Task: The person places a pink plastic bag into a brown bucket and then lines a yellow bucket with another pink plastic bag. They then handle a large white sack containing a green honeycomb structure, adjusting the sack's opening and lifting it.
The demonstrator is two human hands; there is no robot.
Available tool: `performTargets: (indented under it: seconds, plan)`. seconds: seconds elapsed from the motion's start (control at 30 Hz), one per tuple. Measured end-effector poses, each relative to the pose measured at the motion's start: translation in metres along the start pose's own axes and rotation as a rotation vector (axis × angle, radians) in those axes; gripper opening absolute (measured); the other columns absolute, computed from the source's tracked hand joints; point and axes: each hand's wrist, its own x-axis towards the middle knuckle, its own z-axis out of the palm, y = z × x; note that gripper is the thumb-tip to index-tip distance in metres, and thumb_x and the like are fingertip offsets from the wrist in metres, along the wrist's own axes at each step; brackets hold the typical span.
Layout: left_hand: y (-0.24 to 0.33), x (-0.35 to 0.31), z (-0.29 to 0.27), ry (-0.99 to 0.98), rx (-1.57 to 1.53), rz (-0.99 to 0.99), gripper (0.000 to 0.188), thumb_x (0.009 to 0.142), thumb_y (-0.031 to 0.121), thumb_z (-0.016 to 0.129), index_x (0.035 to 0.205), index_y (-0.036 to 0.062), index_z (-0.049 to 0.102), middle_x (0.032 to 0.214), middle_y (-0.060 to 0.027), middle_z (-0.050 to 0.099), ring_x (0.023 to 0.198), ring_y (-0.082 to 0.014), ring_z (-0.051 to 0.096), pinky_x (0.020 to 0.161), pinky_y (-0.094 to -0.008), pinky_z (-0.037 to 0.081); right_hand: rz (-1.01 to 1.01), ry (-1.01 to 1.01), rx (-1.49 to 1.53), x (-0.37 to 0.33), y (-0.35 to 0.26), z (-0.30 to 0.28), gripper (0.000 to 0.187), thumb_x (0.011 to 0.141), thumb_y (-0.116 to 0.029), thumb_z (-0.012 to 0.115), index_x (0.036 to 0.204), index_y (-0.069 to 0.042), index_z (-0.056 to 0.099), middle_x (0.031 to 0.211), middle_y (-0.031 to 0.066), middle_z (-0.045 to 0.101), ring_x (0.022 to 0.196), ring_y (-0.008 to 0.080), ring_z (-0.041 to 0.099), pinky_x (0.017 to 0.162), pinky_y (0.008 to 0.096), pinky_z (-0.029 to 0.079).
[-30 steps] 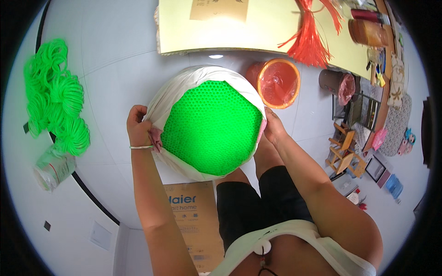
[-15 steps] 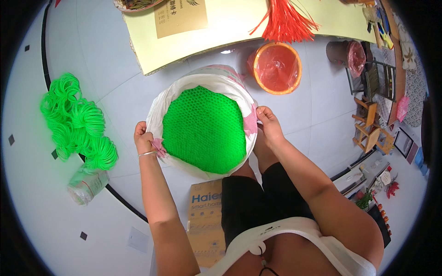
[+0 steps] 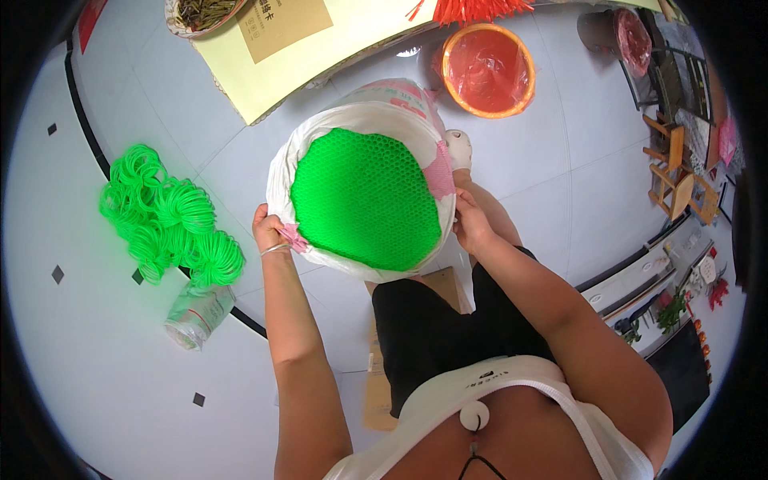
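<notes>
A large white woven sack (image 3: 282, 172) with pink patches stands mouth up in front of me, its rim rolled outward. Inside it shows a bright green mass (image 3: 364, 200) with a honeycomb pattern, like many packed tube ends; its depth is hidden. My left hand (image 3: 270, 230) is closed on the pink corner of the rim on the left. At the right side of the rim my right hand (image 3: 474, 224) is closed on the sack's edge, with the fingertips partly hidden.
Green coils (image 3: 172, 212) lie heaped on the floor at left, beside a clear plastic bag (image 3: 196, 314). An orange lined bin (image 3: 528, 84) stands beyond the sack, near a yellow-topped table (image 3: 240, 68). A cardboard box (image 3: 380, 392) sits by my legs; wooden stools (image 3: 680, 180) are at right.
My view has shifted. One foot in a white shoe now shows to the right of the sack, and my legs stand wider apart. Both hands keep their hold on the rim.
</notes>
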Motion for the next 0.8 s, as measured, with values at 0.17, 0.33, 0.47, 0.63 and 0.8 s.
performTargets:
  seconds: [0.17,0.33,0.47,0.63,0.8]
  plan:
    - [0.0,0.001,-0.001,-0.067,-0.003,-0.084,0.039,0.047,-0.013,0.039,0.083,-0.0084,0.054,0.087,-0.0226,0.065,0.071,-0.0317,0.064,0.065,-0.0381,0.056,-0.023,-0.025,0.267,-0.002,0.035,0.005,0.038,0.096,-0.032,0.048,0.126,-0.01,0.052,0.12,0.0025,0.059,0.105,0.015,0.056,0.082,0.0306,0.049]
    - [0.007,-0.001,-0.004,-0.153,0.166,-0.112,0.024,0.059,-0.011,0.046,0.079,-0.0028,0.056,0.072,-0.0089,0.058,0.057,-0.0168,0.05,0.053,-0.0263,0.044,-0.186,0.067,0.387,-0.027,0.051,0.028,0.047,0.099,-0.028,0.043,0.139,-0.004,0.039,0.133,0.0131,0.051,0.118,0.0255,0.051,0.101,0.0385,0.042]
    - [0.01,-0.008,-0.028,-0.244,0.987,0.241,0.008,0.07,0.004,0.059,0.074,-0.0026,0.056,0.063,-0.0059,0.055,0.055,-0.0133,0.052,0.051,-0.026,0.043,-0.175,0.249,0.411,-0.044,0.11,0.049,0.044,0.103,-0.027,0.032,0.14,-0.005,0.034,0.134,0.0144,0.049,0.117,0.0266,0.053,0.098,0.0414,0.046]
    - [0.024,-0.041,-0.025,-0.255,0.961,0.027,0.013,0.076,0.007,0.06,0.073,-0.0051,0.056,0.063,-0.0093,0.059,0.049,-0.0139,0.057,0.047,-0.0293,0.049,0.022,0.217,0.489,-0.065,0.171,0.082,0.035,0.099,-0.012,0.036,0.133,-0.002,0.04,0.128,0.0167,0.052,0.111,0.0296,0.058,0.092,0.044,0.052]
    - [0.03,-0.038,-0.037,-0.374,1.085,-0.007,0.018,0.077,-0.001,0.049,0.089,-0.0105,0.059,0.076,-0.0126,0.06,0.067,-0.0224,0.065,0.059,-0.0324,0.059,0.081,-0.015,0.593,-0.06,0.22,0.121,0.036,0.089,0.005,0.051,0.125,0.001,0.047,0.123,0.0192,0.055,0.111,0.0321,0.058,0.091,0.0486,0.052]
